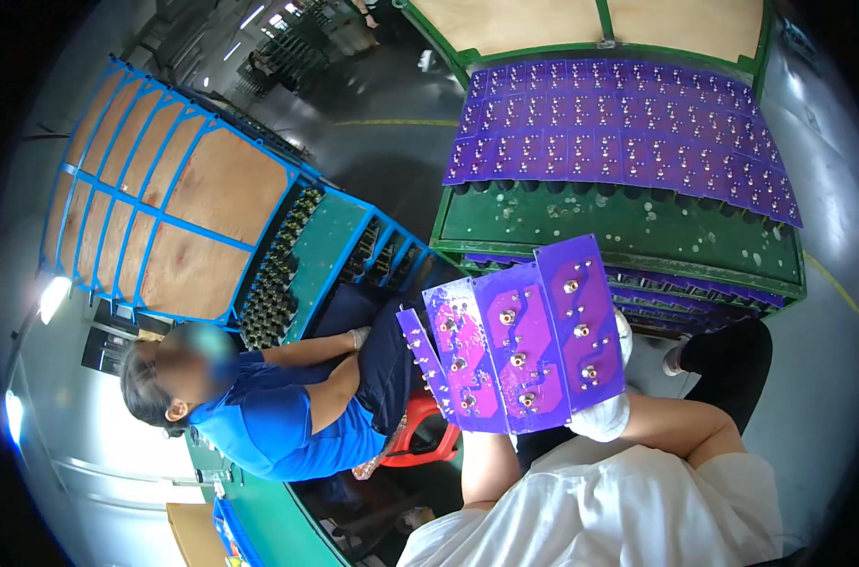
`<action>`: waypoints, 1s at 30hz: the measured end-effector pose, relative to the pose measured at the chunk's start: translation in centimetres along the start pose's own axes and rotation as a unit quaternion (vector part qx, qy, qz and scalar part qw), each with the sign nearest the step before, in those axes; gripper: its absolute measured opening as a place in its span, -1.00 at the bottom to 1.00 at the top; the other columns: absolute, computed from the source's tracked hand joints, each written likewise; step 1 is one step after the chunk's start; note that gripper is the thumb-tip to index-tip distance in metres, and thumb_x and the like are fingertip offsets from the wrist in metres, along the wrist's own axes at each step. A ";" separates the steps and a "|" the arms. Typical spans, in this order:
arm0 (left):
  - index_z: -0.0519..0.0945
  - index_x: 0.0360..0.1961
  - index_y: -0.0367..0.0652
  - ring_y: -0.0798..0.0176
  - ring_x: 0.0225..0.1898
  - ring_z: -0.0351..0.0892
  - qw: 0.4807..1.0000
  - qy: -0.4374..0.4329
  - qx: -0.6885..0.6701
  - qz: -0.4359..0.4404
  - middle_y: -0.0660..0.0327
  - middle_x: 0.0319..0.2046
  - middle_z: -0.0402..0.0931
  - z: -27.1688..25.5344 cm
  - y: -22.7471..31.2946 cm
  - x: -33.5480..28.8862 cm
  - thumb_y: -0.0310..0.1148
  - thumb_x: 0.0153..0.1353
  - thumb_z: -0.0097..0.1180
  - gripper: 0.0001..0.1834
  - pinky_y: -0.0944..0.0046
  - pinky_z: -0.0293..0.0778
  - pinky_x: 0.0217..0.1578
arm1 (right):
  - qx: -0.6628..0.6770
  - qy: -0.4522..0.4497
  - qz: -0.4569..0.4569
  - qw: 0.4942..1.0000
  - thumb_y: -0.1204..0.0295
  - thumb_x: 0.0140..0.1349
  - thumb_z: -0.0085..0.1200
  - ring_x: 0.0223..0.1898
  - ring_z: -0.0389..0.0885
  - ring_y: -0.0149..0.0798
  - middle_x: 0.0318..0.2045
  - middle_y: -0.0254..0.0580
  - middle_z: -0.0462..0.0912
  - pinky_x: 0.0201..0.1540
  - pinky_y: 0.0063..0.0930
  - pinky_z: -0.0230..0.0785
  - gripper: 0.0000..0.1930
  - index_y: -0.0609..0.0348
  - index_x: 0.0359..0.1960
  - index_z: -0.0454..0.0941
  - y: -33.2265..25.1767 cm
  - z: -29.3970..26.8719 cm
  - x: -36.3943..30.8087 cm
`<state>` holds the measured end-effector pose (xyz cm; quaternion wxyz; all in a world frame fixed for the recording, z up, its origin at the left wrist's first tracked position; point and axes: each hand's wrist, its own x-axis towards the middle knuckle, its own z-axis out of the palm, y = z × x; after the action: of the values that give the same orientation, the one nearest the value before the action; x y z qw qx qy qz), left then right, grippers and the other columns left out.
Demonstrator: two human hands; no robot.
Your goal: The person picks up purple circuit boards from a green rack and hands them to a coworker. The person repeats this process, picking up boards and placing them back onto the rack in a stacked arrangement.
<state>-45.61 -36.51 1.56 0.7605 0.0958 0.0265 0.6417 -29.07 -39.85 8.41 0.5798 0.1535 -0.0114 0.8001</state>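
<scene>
Several purple circuit boards (pixel 543 326) with brass-coloured terminals are held side by side in front of me, tilted and partly overlapping. My right hand (pixel 601 418), in a white glove, is closed at their lower right corner; more white glove shows along the right edge. My left forearm (pixel 489 468) goes up behind the boards, which hide my left hand and its fingers. Beyond the held boards, rows of similar purple boards (pixel 618 128) lie on the top of a green rack (pixel 581 222).
More boards fill the green rack's lower level. At left, a co-worker in a blue shirt (pixel 268 425) sits on a red stool (pixel 418 433), close to the held boards. Behind the co-worker stands a blue-framed rack (pixel 330 227) with dark components (pixel 280 274). A green bench (pixel 278 515) is at lower left.
</scene>
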 end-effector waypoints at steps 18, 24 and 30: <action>0.22 0.30 -0.14 -0.03 0.27 0.23 0.999 0.033 0.007 0.005 0.04 0.29 0.21 -1.8 -1.1 1.5 -0.02 0.33 -0.21 -0.39 -0.12 0.12 0.26 | -0.004 0.075 0.014 0.997 0.06 0.27 -0.09 0.15 0.43 -0.15 0.18 -0.19 0.37 0.21 -0.11 0.28 -0.43 -0.02 0.26 0.21 -1.2 -2.8 -0.8; 0.22 0.31 -0.14 -0.03 0.28 0.22 0.999 0.040 0.012 0.007 0.04 0.29 0.20 -2.2 -1.2 1.1 -0.03 0.34 -0.22 -0.39 -0.12 0.11 0.26 | 0.046 -0.091 -0.036 0.994 0.10 0.39 -0.29 0.22 0.35 -0.12 0.22 -0.10 0.33 0.23 -0.22 0.26 -0.44 0.20 0.30 0.15 0.5 -1.1 1.3; 0.21 0.31 -0.14 -0.03 0.28 0.21 0.999 0.045 0.017 -0.006 0.04 0.29 0.20 -2.6 -1.6 1.0 -0.03 0.34 -0.23 -0.40 -0.12 0.10 0.27 | 0.204 -0.146 -0.048 0.967 -0.07 0.29 -0.24 0.23 0.35 -0.10 0.24 -0.10 0.31 0.24 -0.16 0.28 -0.35 0.06 0.30 0.19 2.8 -8.0 1.3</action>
<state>-44.34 -35.44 -1.16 0.7605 0.0792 0.0722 0.6404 -33.90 -38.01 1.54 0.5665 0.3838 0.0748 0.7254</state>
